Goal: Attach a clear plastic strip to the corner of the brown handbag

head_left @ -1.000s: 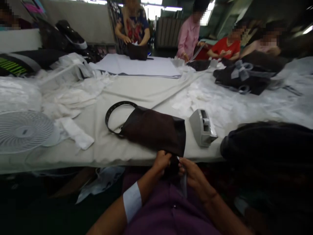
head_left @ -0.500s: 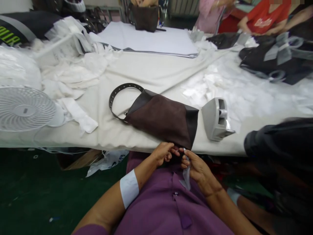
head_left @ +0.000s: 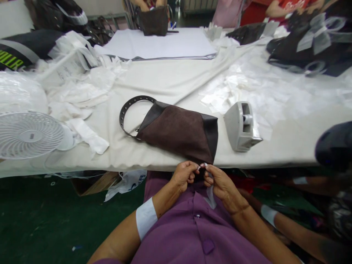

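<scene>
Left hand (head_left: 183, 176): closed in a pinch on a shiny bit (head_left: 198, 167), too small to identify, at the bag's lower corner.
Right hand (head_left: 221, 185): closed, pinching a plastic strip (head_left: 210, 196), its fingers just beside the left hand's.
Bag (head_left: 177, 134): dark brown, lying flat on the counter (head_left: 165, 156), its lower corner at the edge, its black strap (head_left: 134, 101) curving off to the left.
Nearby: a tape dispenser (head_left: 242, 126) just beside the bag; a fan (head_left: 27, 134) well apart on the left.
</scene>
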Action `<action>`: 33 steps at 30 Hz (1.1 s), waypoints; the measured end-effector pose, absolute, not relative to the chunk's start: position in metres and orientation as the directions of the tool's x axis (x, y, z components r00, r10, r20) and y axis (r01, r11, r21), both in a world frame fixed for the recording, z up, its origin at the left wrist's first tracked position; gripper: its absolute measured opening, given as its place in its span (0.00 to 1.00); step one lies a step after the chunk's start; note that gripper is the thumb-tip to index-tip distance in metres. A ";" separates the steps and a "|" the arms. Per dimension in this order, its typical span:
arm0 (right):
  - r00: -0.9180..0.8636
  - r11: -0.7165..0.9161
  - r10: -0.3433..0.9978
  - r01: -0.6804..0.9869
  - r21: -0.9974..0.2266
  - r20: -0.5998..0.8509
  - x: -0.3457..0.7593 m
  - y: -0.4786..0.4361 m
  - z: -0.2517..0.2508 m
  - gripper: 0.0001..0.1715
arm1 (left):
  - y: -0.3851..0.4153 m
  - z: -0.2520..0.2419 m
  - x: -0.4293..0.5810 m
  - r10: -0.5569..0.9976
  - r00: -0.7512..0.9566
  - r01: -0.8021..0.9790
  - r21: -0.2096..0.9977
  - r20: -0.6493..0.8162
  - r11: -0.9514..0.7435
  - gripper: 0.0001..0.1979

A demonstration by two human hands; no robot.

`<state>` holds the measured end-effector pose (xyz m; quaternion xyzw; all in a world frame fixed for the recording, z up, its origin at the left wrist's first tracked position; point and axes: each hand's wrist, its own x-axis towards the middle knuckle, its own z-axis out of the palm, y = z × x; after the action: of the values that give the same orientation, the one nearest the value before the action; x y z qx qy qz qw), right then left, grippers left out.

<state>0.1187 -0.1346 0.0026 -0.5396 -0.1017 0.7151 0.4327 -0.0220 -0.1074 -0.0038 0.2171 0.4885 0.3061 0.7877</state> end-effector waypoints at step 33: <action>-0.035 -0.522 0.756 -0.635 -0.570 -0.654 0.118 -0.137 0.006 0.13 | -0.117 0.003 -0.004 0.750 0.162 -0.251 0.709 -0.641 0.659 0.12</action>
<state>0.1184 -0.1368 0.0055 -0.4974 -0.0607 0.7167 0.4851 -0.0039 -0.1173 0.0030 0.2278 0.5481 0.3442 0.7275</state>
